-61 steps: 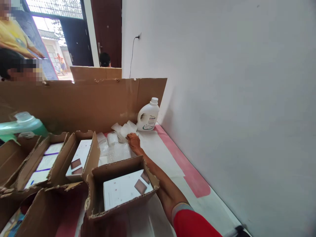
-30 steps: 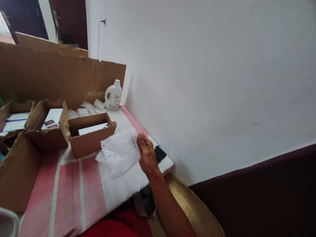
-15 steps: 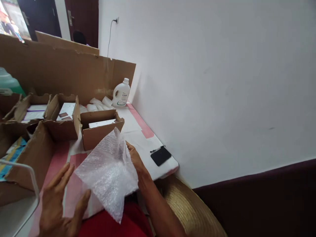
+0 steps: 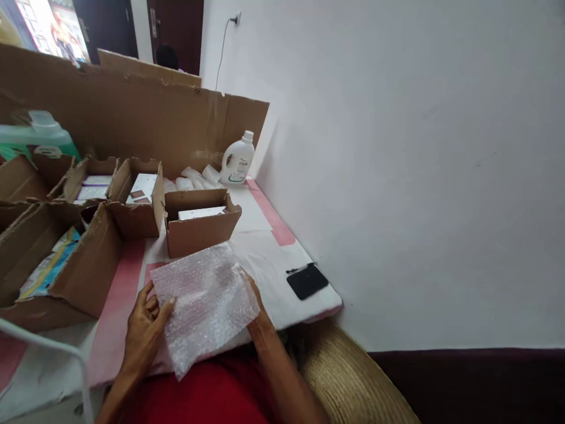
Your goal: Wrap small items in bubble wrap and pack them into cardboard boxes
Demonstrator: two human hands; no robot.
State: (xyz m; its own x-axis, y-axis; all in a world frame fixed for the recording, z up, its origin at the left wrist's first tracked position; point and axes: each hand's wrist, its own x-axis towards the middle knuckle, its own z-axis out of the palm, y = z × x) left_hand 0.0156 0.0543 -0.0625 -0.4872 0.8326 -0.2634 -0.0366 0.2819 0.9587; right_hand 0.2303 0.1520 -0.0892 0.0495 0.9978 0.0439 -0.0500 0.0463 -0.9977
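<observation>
A clear sheet of bubble wrap (image 4: 205,303) is spread between my two hands, above the table's front edge and my red clothing. My left hand (image 4: 148,321) pinches its left edge between thumb and fingers. At the opposite edge, my right hand (image 4: 255,297) grips the wrap, its fingers mostly hidden behind the sheet. Just beyond the wrap stands an open cardboard box (image 4: 200,232) with a white box (image 4: 202,213) inside.
Several open cardboard boxes (image 4: 83,265) stand to the left, one with blue-yellow packets. A white jug (image 4: 238,159) and a green-liquid bottle (image 4: 44,138) stand near the cardboard partition (image 4: 145,118). A black flat object (image 4: 308,281) lies by the wall; a woven hat-like item (image 4: 353,377) is below.
My left hand has come in from the left and taken hold of the wrap's left edge. The sheet has gone from crumpled and hanging to spread flatter. The view has shifted left.
</observation>
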